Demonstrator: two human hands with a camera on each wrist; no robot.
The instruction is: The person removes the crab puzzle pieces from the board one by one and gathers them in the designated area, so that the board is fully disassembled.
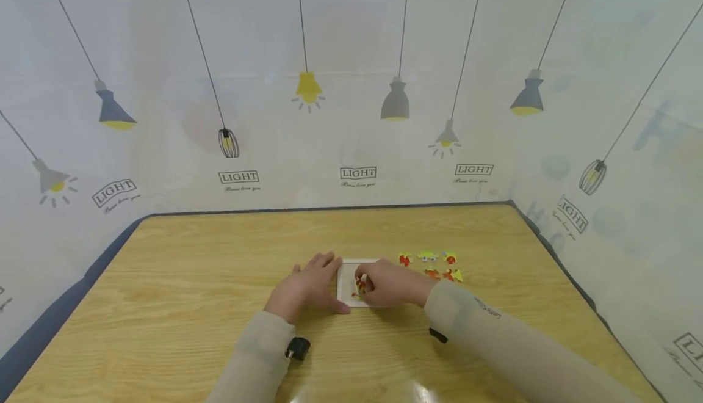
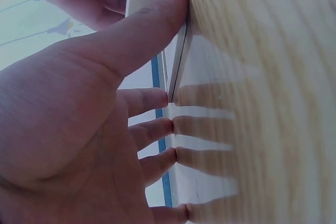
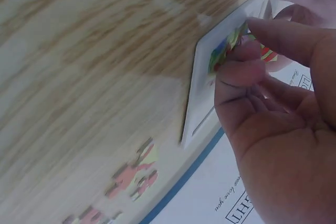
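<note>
A white puzzle tray (image 1: pixel 346 290) lies flat on the wooden table in front of the person. Beside its left edge rests the left hand (image 1: pixel 309 284), fingers spread and straight. The left thumb (image 2: pixel 152 22) lies along the tray's near side, and an index fingertip touches its corner in the left wrist view. Over the tray, the right hand (image 1: pixel 391 282) pinches a colourful jigsaw piece (image 3: pixel 223 53) between thumb and fingers. Part of that piece is hidden by the fingers. Another red-and-green striped patch (image 3: pixel 269 53) shows behind them; whether it is a separate piece I cannot tell.
Several loose jigsaw pieces (image 1: pixel 428 256) in red and yellow-green lie on the table (image 1: pixel 192 305) right of the tray, partly behind the right wrist. A white backdrop (image 1: pixel 274 140) printed with lamps stands beyond the table's far edge. Both wrists wear dark straps.
</note>
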